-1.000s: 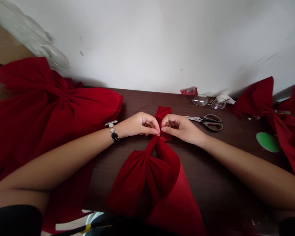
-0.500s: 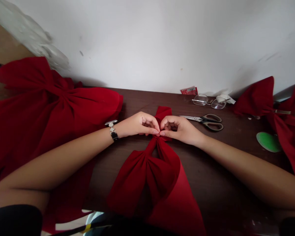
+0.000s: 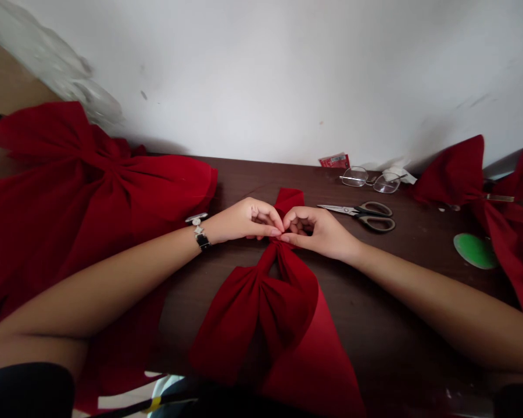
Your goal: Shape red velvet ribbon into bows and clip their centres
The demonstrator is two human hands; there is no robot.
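A red fabric bow point(image 3: 287, 307) lies on the dark brown table point(image 3: 226, 174), its loops and long tail spread toward me. My left hand point(image 3: 258, 220), with a watch point(image 3: 199, 231) on its wrist, pinches the gathered fabric at the bow's upper part. My right hand point(image 3: 316, 229) pinches the same spot from the other side, thumb and fingertips meeting those of the left. What lies right between the fingertips is too small to make out. Beyond the hands a short red fabric end sticks out.
Black-handled scissors point(image 3: 361, 215) lie right of my hands. Behind them are eyeglasses point(image 3: 369, 181), crumpled white tissue and a red packet point(image 3: 335, 161) by the wall. Large red bows point(image 3: 87, 159) cover the left; another bow point(image 3: 483, 194) and a green disc point(image 3: 475, 251) lie right.
Hardly anything differs. Both hands keep their pinch at the same place on the bow; the right fingers have shifted very slightly.
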